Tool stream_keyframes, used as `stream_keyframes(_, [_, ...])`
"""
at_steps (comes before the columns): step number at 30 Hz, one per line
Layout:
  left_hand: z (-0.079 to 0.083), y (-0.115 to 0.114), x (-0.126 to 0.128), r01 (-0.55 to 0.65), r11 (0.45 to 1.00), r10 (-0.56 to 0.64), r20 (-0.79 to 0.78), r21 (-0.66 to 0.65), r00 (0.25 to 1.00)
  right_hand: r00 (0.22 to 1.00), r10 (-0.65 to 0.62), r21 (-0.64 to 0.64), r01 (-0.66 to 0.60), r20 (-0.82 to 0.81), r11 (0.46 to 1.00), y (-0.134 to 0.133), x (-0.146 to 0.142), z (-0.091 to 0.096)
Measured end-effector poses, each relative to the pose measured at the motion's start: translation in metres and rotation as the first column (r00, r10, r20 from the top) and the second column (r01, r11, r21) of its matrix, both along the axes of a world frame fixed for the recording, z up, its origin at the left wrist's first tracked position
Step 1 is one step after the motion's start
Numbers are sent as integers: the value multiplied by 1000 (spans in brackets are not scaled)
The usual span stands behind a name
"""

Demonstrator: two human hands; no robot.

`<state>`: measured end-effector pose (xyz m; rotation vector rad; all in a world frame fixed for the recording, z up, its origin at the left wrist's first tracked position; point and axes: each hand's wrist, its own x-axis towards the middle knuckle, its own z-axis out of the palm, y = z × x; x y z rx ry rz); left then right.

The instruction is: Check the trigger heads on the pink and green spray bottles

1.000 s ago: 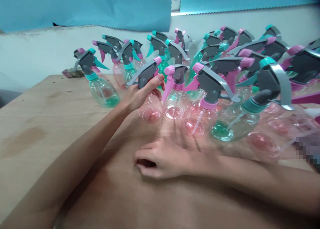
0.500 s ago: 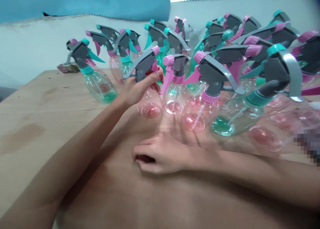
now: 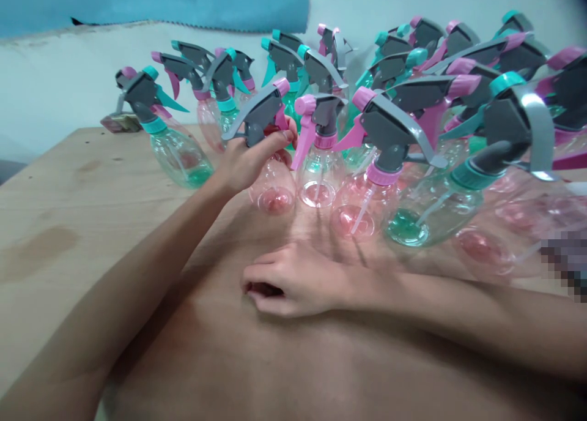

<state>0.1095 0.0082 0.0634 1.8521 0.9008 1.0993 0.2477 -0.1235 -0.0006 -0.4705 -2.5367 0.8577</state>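
Observation:
My left hand (image 3: pixel 250 161) is wrapped round the neck of a clear pink spray bottle (image 3: pixel 273 185) with a grey and pink trigger head, standing at the front left of a crowd of bottles. My right hand (image 3: pixel 296 281) rests on the wooden table (image 3: pixel 59 225) nearer to me, fingers curled under, with nothing visible in it. Just right of the held bottle stand a clear bottle with a pink nozzle (image 3: pixel 318 164) and a pink-collared one (image 3: pixel 367 182).
Several spray bottles in pink and teal fill the back and right of the table, one teal bottle (image 3: pixel 177 152) standing apart at the left. A pale wall with blue sheets hangs behind. A small object (image 3: pixel 114 122) lies at the table's far left corner.
The view has tilted slightly, so everything sits a little higher in the picture. My left hand stays on the same bottle and my right hand has not moved.

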Motion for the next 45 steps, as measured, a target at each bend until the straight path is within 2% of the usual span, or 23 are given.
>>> stream_keyframes(4, [-1, 1, -1, -28, 1000, 28, 8, 8, 1000, 1000, -5, 3, 5, -6, 1000, 0, 0, -2])
stream_keyframes(23, [-4, 3, -3, 22, 1000, -22, -2, 8, 1000, 1000, 4, 7, -3, -6, 1000, 0, 0, 0])
stream_keyframes(27, [-5, 4, -3, -8, 1000, 8, 6, 3, 1000, 1000, 7, 7, -6, -7, 1000, 0, 1, 1])
stream_keyframes(31, [-2, 0, 0, -13, 1000, 13, 10, 12, 1000, 1000, 10, -1, -10, -4, 1000, 0, 1, 1])
stream_keyframes(36, [4, -4, 4, -16, 1000, 15, -77, -2, 997, 1000, 6, 3, -6, -18, 1000, 0, 1, -1])
stream_keyframes(40, [5, -5, 7, -32, 999, 33, -13, 26, 999, 1000, 8, -1, -8, -22, 1000, 0, 1, -1])
stream_keyframes(45, [4, -4, 6, -13, 1000, 13, 32, 3, 999, 1000, 2, -5, -3, -8, 1000, 0, 2, 0])
